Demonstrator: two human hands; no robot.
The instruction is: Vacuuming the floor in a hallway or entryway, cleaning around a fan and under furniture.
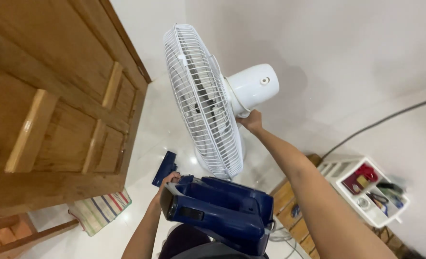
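Head view: right hand (252, 121) clamps the fan (208, 103) neck; left hand (167, 181) grips the vacuum (217, 211). Best steady the fan, nozzle near the grille.

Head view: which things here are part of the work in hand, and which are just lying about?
In hand:
white pedestal fan, gripped behind the grille by the right hand
blue handheld vacuum, held by the left hand

Lying about:
white organiser tray
striped mat
wooden door

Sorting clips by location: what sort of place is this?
Probably a room in a home: a white pedestal fan on a glossy tiled floor, a panelled wooden door and a striped mat.
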